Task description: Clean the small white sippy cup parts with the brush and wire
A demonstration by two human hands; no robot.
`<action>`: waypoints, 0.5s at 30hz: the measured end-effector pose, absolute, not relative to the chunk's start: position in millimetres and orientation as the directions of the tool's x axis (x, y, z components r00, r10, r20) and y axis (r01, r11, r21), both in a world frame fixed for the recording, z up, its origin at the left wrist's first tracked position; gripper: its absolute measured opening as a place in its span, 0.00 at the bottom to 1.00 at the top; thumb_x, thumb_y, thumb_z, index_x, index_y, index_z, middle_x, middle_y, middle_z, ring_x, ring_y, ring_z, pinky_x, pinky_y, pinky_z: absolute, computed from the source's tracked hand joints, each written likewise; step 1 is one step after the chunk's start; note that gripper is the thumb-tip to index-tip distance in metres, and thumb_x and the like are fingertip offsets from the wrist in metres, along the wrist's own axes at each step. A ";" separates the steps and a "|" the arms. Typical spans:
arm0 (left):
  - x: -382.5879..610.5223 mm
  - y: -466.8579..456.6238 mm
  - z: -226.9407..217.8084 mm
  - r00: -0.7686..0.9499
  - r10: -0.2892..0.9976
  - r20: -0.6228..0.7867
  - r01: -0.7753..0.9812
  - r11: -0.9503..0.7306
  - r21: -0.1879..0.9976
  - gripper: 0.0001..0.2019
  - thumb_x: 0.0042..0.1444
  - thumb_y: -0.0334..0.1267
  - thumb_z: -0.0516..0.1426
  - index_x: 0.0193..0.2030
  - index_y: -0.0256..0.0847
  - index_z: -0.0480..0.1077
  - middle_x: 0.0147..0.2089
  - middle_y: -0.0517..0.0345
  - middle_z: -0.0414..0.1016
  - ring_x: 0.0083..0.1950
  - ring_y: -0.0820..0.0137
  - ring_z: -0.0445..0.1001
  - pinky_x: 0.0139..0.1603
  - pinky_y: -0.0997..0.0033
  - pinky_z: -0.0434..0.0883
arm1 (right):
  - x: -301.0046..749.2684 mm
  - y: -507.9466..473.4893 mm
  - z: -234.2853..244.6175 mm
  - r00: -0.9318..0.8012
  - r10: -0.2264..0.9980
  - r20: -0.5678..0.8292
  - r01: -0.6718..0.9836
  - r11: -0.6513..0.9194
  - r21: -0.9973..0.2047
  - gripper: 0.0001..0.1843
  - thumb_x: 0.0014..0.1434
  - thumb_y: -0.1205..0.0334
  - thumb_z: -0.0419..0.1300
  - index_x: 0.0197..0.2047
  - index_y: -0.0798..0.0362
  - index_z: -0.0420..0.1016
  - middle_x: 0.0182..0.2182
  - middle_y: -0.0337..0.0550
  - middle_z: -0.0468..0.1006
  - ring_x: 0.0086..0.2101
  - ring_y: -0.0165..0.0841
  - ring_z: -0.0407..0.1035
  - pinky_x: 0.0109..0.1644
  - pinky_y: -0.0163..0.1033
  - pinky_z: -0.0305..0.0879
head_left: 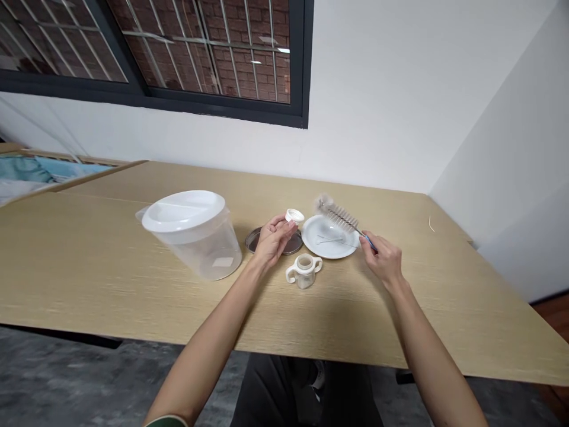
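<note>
Brush (343, 218) is gripped by its handle (370, 242) in the right hand (384, 257), presumably freeing bristles (347, 220); left hand (274, 239) pinches a cap (294, 217).

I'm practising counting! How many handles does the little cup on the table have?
2. The small clear plastic cup with a white collar has one curved white handle on its left side and another curved white handle on its right. Neither is hidden.

Bottle brush (342, 218): pale-bristled, blue-handled; held aslant, head pointing left. Cap (294, 215): white, round; held, left of brush.
</note>
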State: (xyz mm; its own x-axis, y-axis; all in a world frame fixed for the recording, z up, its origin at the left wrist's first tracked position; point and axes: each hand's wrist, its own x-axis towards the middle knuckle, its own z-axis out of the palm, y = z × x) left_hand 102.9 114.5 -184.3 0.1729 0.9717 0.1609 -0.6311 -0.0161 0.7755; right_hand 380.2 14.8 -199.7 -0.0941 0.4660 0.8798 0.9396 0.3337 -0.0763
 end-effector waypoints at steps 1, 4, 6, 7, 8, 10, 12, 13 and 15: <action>103.4 114.1 -183.9 0.187 0.969 0.163 -0.627 -0.011 0.779 0.28 0.36 0.35 0.77 0.45 0.33 0.76 0.43 0.51 0.79 0.45 0.70 0.77 0.53 0.73 0.75 | 380.1 14.7 -199.3 -0.101 0.462 0.881 0.930 0.357 -0.081 0.12 0.70 0.61 0.58 0.48 0.59 0.80 0.27 0.41 0.77 0.23 0.25 0.66 0.29 0.34 0.55; 104.7 113.5 -184.1 0.249 0.951 0.183 -0.594 0.001 0.804 0.29 0.39 0.35 0.77 0.50 0.34 0.76 0.50 0.46 0.78 0.49 0.68 0.77 0.55 0.73 0.73 | 376.2 14.6 -199.2 -0.198 0.448 0.872 0.913 0.407 -0.002 0.12 0.69 0.62 0.59 0.50 0.60 0.79 0.25 0.39 0.75 0.23 0.25 0.64 0.29 0.35 0.54; 104.9 114.0 -185.5 0.268 0.944 0.191 -0.573 -0.004 0.819 0.29 0.40 0.36 0.76 0.51 0.35 0.77 0.51 0.47 0.78 0.49 0.68 0.77 0.55 0.73 0.73 | 374.5 15.2 -199.6 -0.223 0.444 0.868 0.934 0.352 0.060 0.12 0.69 0.61 0.60 0.50 0.59 0.79 0.24 0.38 0.74 0.23 0.25 0.64 0.28 0.35 0.52; 104.7 114.5 -186.4 0.268 0.945 0.187 -0.568 -0.002 0.823 0.29 0.40 0.37 0.76 0.51 0.36 0.77 0.51 0.47 0.78 0.48 0.69 0.77 0.55 0.74 0.73 | 374.6 15.5 -199.6 -0.201 0.439 0.875 0.951 0.300 0.068 0.12 0.69 0.60 0.60 0.50 0.58 0.80 0.23 0.37 0.73 0.23 0.26 0.64 0.28 0.36 0.52; 104.5 115.0 -187.3 0.264 0.947 0.181 -0.565 0.000 0.825 0.29 0.40 0.37 0.77 0.50 0.36 0.78 0.49 0.48 0.79 0.47 0.70 0.78 0.53 0.75 0.74 | 375.4 15.7 -199.5 -0.166 0.432 0.886 0.966 0.254 0.058 0.12 0.69 0.60 0.60 0.49 0.57 0.80 0.23 0.37 0.73 0.23 0.26 0.64 0.28 0.36 0.51; 104.0 115.9 -188.7 0.261 0.950 0.170 -0.563 0.006 0.826 0.28 0.40 0.39 0.77 0.49 0.36 0.78 0.48 0.48 0.79 0.45 0.70 0.78 0.51 0.75 0.74 | 377.5 15.5 -198.8 -0.113 0.415 0.903 0.973 0.230 0.017 0.11 0.68 0.61 0.61 0.49 0.58 0.80 0.24 0.38 0.73 0.23 0.26 0.65 0.28 0.36 0.52; 103.9 116.2 -189.3 0.271 0.947 0.173 -0.558 0.008 0.830 0.27 0.41 0.40 0.76 0.49 0.35 0.78 0.48 0.47 0.79 0.45 0.70 0.78 0.52 0.74 0.74 | 378.4 15.0 -198.3 -0.128 0.415 0.901 0.954 0.300 -0.003 0.11 0.69 0.62 0.60 0.50 0.59 0.79 0.25 0.39 0.74 0.23 0.25 0.65 0.29 0.35 0.54; 104.0 116.2 -189.4 0.280 0.943 0.178 -0.554 0.007 0.833 0.27 0.41 0.40 0.76 0.49 0.35 0.78 0.48 0.47 0.79 0.46 0.69 0.77 0.52 0.73 0.74 | 378.0 15.0 -198.4 -0.161 0.421 0.892 0.939 0.342 0.008 0.12 0.69 0.62 0.60 0.51 0.59 0.79 0.25 0.39 0.74 0.23 0.25 0.64 0.30 0.34 0.54; 104.3 116.5 -189.9 0.294 0.938 0.183 -0.545 0.007 0.839 0.26 0.42 0.40 0.76 0.48 0.34 0.78 0.49 0.46 0.79 0.47 0.68 0.77 0.54 0.72 0.73 | 376.4 15.5 -199.7 -0.218 0.439 0.871 0.925 0.377 0.042 0.13 0.69 0.61 0.60 0.52 0.59 0.78 0.24 0.38 0.73 0.23 0.25 0.64 0.30 0.35 0.54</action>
